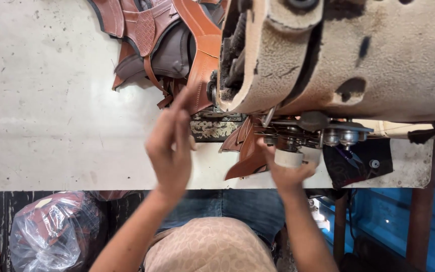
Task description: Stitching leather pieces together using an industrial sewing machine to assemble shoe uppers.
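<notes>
A worn, cream-coloured sewing machine [348,55] fills the upper right of the view. Under its head lies a brown leather piece [247,153] on the white table [51,100]. My right hand [285,171] reaches under the machine and touches the leather piece beside a white wheel [290,157]. My left hand [169,146] hovers over the table left of the machine base, fingers apart and holding nothing, close to the tan strap [202,55] of a leather pile.
A pile of brown and grey leather parts [152,40] lies at the table's far side. A clear plastic bag of brown pieces [51,231] sits on the floor at lower left. Blue metal frame [404,216] stands at lower right.
</notes>
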